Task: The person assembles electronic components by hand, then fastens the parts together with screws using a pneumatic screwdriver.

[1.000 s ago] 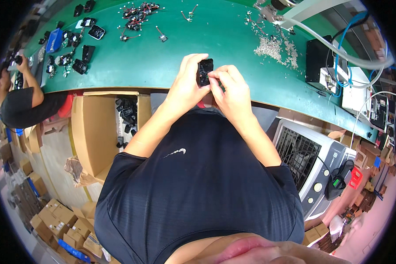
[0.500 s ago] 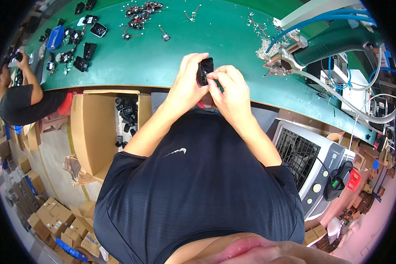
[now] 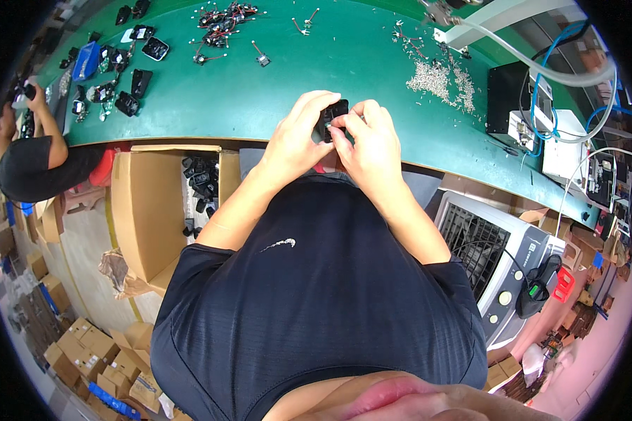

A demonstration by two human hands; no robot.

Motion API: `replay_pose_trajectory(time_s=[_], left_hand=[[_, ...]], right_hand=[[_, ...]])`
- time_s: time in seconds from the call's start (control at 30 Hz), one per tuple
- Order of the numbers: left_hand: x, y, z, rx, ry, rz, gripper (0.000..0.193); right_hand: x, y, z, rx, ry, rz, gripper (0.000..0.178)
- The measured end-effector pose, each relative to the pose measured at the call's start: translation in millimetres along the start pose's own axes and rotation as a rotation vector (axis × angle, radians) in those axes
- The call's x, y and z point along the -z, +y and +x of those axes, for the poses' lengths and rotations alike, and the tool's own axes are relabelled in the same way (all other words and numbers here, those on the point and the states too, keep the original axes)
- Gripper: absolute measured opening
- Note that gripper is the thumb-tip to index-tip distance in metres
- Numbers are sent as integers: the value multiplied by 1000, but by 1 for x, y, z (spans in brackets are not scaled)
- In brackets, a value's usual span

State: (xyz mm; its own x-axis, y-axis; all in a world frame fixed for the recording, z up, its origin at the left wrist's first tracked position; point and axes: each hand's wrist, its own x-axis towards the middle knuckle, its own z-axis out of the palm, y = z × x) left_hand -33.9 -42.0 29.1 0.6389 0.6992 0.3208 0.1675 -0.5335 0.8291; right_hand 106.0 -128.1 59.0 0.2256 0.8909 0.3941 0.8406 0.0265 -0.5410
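Note:
My left hand [image 3: 304,137] is closed around a small black plastic housing [image 3: 338,109], held up at the near edge of the green table [image 3: 260,105]. My right hand [image 3: 367,140] has thumb and forefinger pinched together at the housing's open face. Whatever sits between those fingertips is too small and covered to make out. Beyond the hands lie a small part with red and black wires [image 3: 262,59] and a heap of similar wired parts [image 3: 221,24].
Several black housings [image 3: 142,83] and a blue tray [image 3: 86,61] lie at left, near a co-worker [image 3: 38,154]. Tiny pale pieces [image 3: 432,79] are scattered at right, below a metal tool with hoses [image 3: 442,10]. An open carton [image 3: 151,210] stands below the table edge.
The hose-fed tool at right has swung up and away, uncovering the tiny pale pieces. Both hands stay at the housing, which has tilted slightly and dropped a little nearer to me.

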Motion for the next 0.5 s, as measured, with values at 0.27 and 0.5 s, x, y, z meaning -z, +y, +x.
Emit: replay_pose_trajectory(time_s=[0.27, 0.5], left_hand=[[7, -6, 17, -274, 25, 83, 69], [-1, -19, 34, -326, -17, 67, 74]], right_hand=[[1, 2, 0, 63, 59, -57, 12], [14, 11, 9, 9, -18, -58, 12]])
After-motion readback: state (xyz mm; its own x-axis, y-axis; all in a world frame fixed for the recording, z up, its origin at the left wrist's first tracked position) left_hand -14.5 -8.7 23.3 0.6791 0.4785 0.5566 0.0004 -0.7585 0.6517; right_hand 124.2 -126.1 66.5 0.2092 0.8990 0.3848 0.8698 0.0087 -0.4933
